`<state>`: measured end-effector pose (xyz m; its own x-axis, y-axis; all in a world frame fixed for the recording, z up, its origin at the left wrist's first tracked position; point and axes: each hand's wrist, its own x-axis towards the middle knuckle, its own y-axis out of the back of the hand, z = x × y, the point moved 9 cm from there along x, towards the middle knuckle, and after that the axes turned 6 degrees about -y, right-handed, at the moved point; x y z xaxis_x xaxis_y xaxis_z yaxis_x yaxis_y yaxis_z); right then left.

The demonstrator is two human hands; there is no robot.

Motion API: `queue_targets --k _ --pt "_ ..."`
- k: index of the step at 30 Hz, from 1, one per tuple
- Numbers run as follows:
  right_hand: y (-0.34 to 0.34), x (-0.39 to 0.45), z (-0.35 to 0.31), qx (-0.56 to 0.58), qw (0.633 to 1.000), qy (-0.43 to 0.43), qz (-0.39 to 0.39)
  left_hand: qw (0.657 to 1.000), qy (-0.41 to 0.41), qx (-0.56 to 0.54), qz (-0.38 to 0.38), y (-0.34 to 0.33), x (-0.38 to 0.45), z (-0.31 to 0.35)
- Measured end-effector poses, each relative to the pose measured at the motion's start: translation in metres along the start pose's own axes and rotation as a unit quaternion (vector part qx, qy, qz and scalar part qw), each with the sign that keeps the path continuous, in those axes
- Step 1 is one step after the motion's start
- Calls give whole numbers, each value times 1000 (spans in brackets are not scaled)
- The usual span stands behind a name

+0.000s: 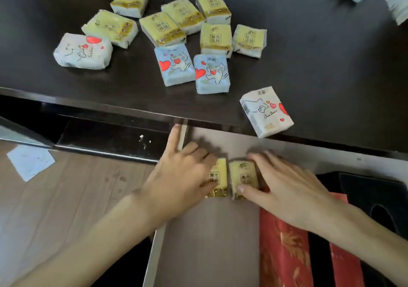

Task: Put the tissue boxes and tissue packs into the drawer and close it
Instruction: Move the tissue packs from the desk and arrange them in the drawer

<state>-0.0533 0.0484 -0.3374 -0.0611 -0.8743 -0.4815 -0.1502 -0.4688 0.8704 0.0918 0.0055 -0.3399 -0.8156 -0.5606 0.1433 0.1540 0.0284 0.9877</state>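
Observation:
The drawer (212,238) is pulled open below the dark table edge. Two yellow tissue packs lie side by side on its pale floor. My left hand (181,176) rests on the left yellow pack (218,178), fingers spread flat. My right hand (284,183) lies over the right yellow pack (242,176), thumb at its front edge. A red tissue box (284,251) lies in the drawer's right part, partly under my right forearm. On the table lie several yellow packs (163,28) and several white or blue heart-print packs (210,73), one (267,111) at the table edge.
A black tissue box (373,198) sits at the drawer's right end. The neighbouring drawer front (106,136) to the left is shut. A white paper slip (31,162) lies on the wooden floor. White objects (395,1) stand at the table's far right corner.

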Motion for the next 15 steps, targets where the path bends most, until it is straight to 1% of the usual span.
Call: queue_targets --k 3,5,8,10,12,14,15 --pt "-6 -3 -1 13 999 50 -5 999 -17 36 22 0 1 2" --pt "-10 -5 -2 3 997 78 17 998 -21 62 -15 -6 1 5" --pt "-11 5 -5 -2 993 112 36 996 4 66 -65 -7 1 7" --pt "-9 8 -8 -9 993 114 37 994 19 54 -94 -8 -2 15" --pt "-8 9 -9 -8 993 111 50 989 19 81 -125 -7 -3 19" --pt "-14 12 -7 -13 995 93 38 984 22 88 -155 -10 -2 21" --pt "-15 15 -7 -18 995 89 34 984 23 84 -156 -10 0 21"
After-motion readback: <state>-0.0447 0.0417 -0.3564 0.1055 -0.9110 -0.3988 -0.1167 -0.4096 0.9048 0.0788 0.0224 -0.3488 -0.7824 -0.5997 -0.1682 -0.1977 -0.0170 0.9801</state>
